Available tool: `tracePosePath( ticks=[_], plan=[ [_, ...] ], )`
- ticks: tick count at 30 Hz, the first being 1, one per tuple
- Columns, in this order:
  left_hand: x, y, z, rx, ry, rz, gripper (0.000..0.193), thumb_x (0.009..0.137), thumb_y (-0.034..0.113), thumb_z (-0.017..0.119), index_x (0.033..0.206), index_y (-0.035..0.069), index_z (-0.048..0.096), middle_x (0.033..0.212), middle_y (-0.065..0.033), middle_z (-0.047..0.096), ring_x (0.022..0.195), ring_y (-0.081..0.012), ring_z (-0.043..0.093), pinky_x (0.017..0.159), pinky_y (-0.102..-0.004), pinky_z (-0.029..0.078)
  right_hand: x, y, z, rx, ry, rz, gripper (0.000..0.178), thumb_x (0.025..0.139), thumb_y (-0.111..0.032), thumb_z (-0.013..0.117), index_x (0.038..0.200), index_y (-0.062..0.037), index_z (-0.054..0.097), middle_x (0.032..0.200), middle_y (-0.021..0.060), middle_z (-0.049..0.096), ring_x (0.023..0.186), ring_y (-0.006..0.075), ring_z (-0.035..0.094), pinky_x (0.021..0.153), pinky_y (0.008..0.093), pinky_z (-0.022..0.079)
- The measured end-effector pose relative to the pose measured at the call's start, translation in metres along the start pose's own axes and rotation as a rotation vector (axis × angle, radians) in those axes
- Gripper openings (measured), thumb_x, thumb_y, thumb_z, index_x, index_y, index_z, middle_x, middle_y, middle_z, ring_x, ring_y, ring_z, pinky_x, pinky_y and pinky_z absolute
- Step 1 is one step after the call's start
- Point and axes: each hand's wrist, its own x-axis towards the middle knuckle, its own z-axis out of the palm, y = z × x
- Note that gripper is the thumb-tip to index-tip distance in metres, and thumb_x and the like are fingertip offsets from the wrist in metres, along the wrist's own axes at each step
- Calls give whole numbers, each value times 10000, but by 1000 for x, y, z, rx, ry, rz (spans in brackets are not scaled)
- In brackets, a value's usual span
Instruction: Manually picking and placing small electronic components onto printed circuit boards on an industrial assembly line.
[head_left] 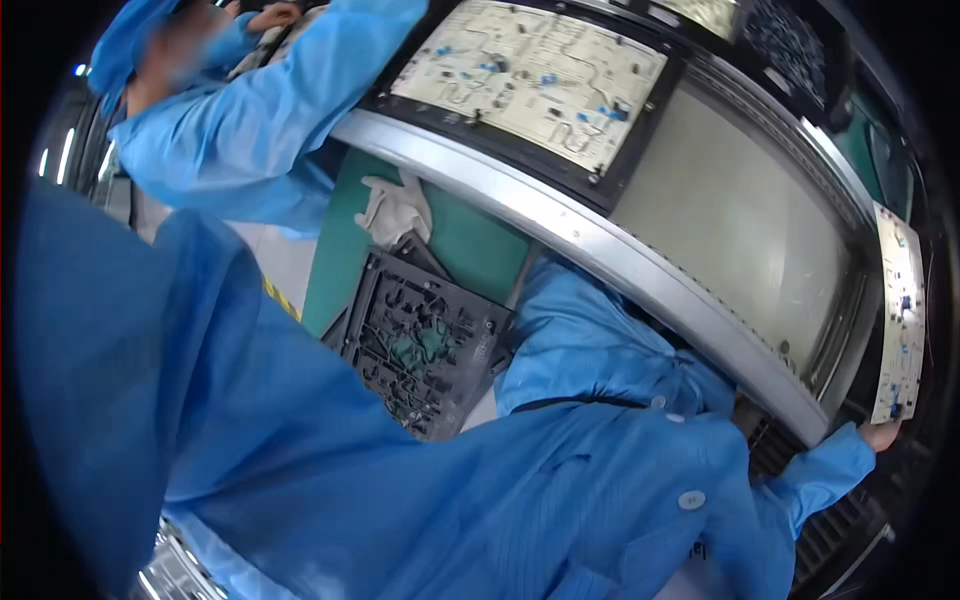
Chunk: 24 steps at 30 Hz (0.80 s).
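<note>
At the far right edge, my right hand point(880, 434) is closed on the lower end of a long pale circuit board point(901, 310). The board stands almost on end in the picture, with small blue and dark components on its face. Most of my fingers are hidden or small at the rim. My left hand is not in view; only blue sleeve and smock fill the lower left. Left of the held board lies a flat grey panel point(740, 230) framed by the conveyor's metal rails. Further left a black frame point(640, 150) carries pale circuit boards point(530, 75) with blue and dark components.
A silver rail point(520, 205) crosses diagonally. Below it, a black slotted fixture point(425, 335) and a white glove point(395, 208) lie on a green surface point(470, 240). At upper left a co-worker's blue sleeve point(240, 125) reaches towards the frame. A black bin of small dark parts point(785, 50) stands top right.
</note>
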Motion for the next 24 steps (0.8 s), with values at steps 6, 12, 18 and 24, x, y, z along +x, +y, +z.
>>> tracePosePath(
  ticks=[6,12,18,24],
  plan=[
    [-3,1,-4,-79,195,90,207,779,43,587,983,24,559,999,-98,566,880,-206,544,708,-297,465,25,-8,15,164,67,84,398,892,-141,499,1254,17,454,1205,142,546,1089,255,543,946,349,411],
    [47,4,28,-208,494,306,144,782,53,586,923,35,565,941,-88,576,828,-211,549,674,-312,462,35,-157,-47,1759,186,1228,437,913,-259,455,1252,16,456,1218,131,534,1099,259,528,965,370,396],
    [69,15,44,-515,516,426,81,785,62,585,863,45,570,884,-78,587,776,-215,553,640,-327,460,18,-105,-3,1001,0,354,443,918,-225,411,1299,1,410,1267,157,493,1149,276,487,1029,380,326],
    [68,67,51,-682,597,411,23,789,72,584,803,56,576,826,-68,597,723,-220,557,606,-342,457,28,-139,-21,1837,83,1250,475,934,-334,366,1282,-17,430,1264,137,498,1160,268,474,1014,391,332]
  ],
)
